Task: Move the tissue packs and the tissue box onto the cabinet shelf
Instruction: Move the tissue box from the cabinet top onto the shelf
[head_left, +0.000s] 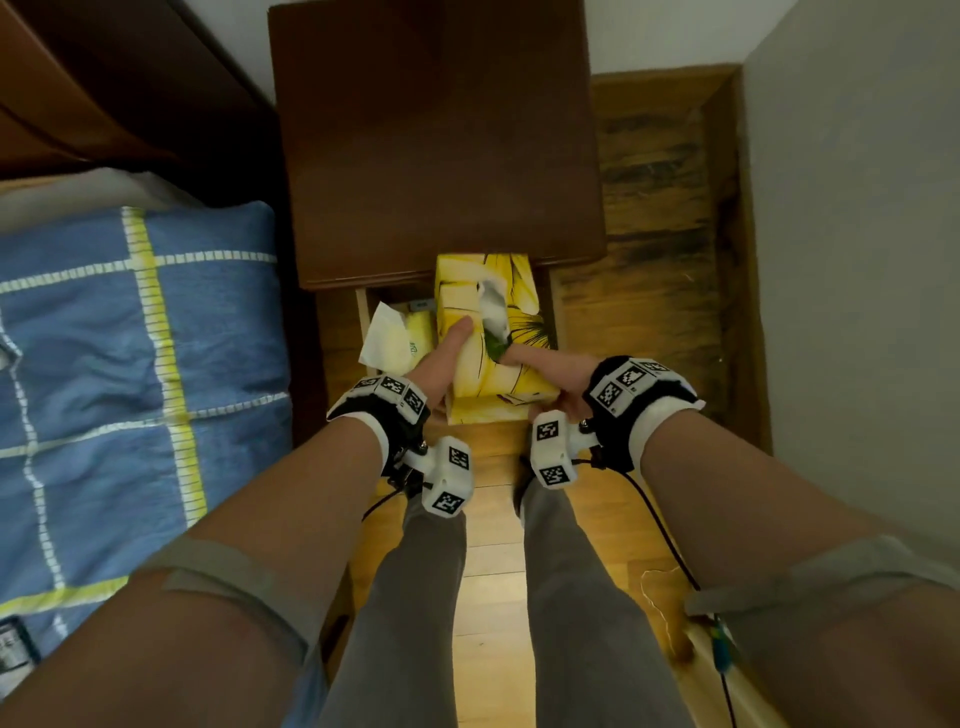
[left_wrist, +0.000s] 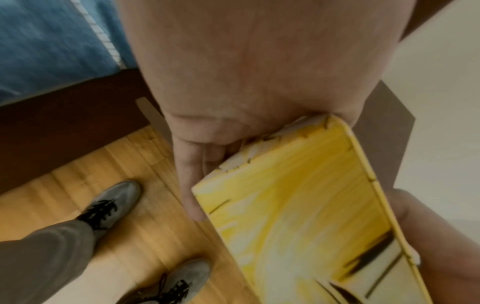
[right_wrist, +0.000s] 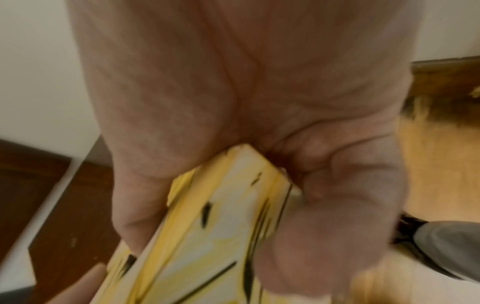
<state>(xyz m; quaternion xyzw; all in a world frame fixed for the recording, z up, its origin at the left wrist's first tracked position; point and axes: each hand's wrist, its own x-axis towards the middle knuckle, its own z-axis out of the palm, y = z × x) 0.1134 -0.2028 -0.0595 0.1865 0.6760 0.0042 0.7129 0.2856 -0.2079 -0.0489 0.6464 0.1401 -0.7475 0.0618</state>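
Yellow tissue box (head_left: 488, 332) held at near corners by left hand (head_left: 441, 364) and right hand (head_left: 550, 374), far end under cabinet top (head_left: 441, 140). Judged light, thin-walled, crushable; corners best gripped, opening avoided.

A dark brown wooden cabinet (head_left: 441, 140) stands against a pale wall (head_left: 649, 31), and everything else sits around it. To its left lies a bed with a blue cover (head_left: 104, 338) crossed by yellow and white stripes, with dark wooden furniture (head_left: 104, 88) behind the bed. To its right and in front of it runs a warm yellow wood plank floor (head_left: 654, 249), darker and worn beside the cabinet, bounded on the far right by a grey wall (head_left: 857, 260).
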